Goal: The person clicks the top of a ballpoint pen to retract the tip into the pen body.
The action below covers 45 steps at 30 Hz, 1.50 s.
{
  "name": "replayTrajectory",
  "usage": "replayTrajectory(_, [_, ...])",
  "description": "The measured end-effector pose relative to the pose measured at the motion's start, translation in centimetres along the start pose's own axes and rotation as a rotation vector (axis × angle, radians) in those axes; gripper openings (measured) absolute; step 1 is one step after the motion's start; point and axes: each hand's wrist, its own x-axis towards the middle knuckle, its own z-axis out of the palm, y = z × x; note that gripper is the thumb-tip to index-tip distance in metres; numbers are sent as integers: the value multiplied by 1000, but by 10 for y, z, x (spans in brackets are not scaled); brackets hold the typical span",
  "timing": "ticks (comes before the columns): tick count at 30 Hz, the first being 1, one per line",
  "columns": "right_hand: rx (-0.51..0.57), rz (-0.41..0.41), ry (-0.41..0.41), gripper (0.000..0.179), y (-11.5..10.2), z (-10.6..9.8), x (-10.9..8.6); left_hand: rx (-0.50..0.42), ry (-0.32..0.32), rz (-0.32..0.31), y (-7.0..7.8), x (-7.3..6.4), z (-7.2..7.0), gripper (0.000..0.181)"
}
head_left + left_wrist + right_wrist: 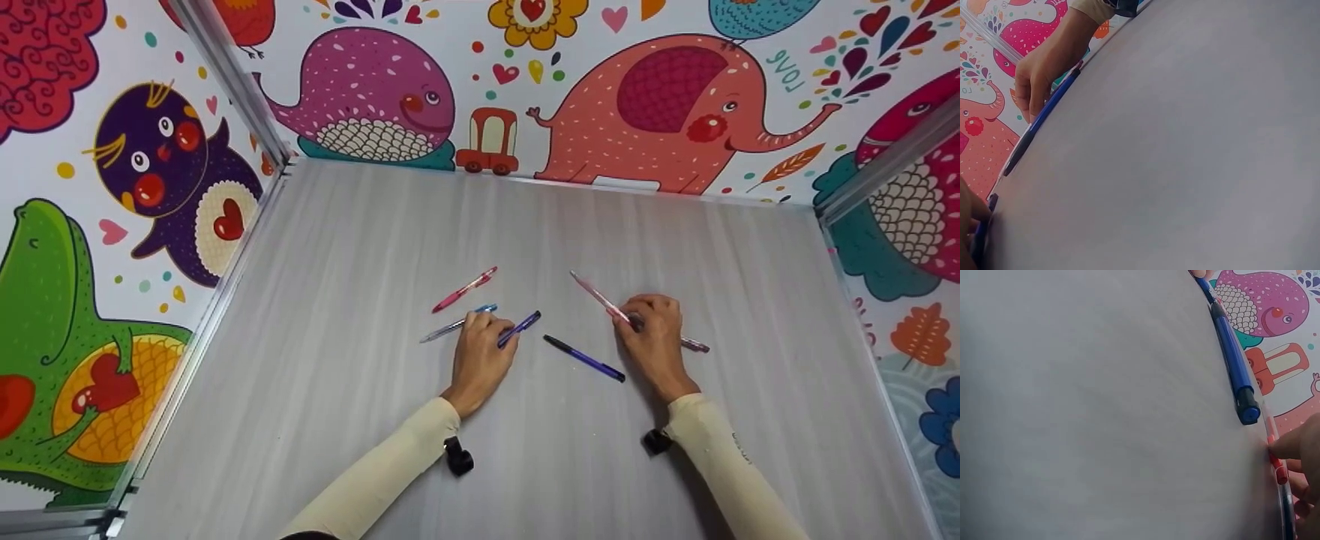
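Note:
My left hand pinches a blue pen between thumb and fingers, close over the table. Behind its knuckles lies a clear pen with a light-blue end, partly hidden by the hand. My right hand holds a pink pen by its lower end, fingertips down at the tabletop. A second, dark-ended pen passes under the right hand, its middle hidden. In the right wrist view, fingers touch the pink pen's red end, beside a clear dark pen.
Between the hands lies a blue pen with a black grip. A pink-and-white pen lies farther back on the left. The grey wood-grain table is bordered by cartoon-printed walls at the back and sides.

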Motion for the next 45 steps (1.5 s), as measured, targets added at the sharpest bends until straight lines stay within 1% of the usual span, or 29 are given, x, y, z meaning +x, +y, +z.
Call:
replayTrajectory(4, [8,-25,-7,15,-1,2,-1,-5,8,15,-1,-1,1,15])
replayTrajectory(10, [52,-22,-29,16,-5,3,-4,-13,10,24,1,-1,-2,15])
replayTrajectory(13, [76,-8,-38,16,-8,1,-6,6,20,57,4,0,-3,15])
replayTrajectory(18, [103,8,-32,16,-13,-1,-8,49,44,141,9,3,-5,13])
replayTrajectory(21, [123,4,-18,16,-17,-2,-9,51,49,178,13,6,-5,13])
replayTrajectory(28, [165,-25,12,18,-25,-2,-13,8,16,228,21,10,-4,17])
replayTrajectory(35, [225,-41,41,18,-31,-4,-15,-62,-1,294,23,14,0,20])
replayTrajectory(40, [277,-38,39,19,-36,-5,-20,-103,-34,320,24,14,1,20])
replayTrajectory(45, [326,-40,22,19,-43,-7,-23,-115,-64,333,25,14,2,20])
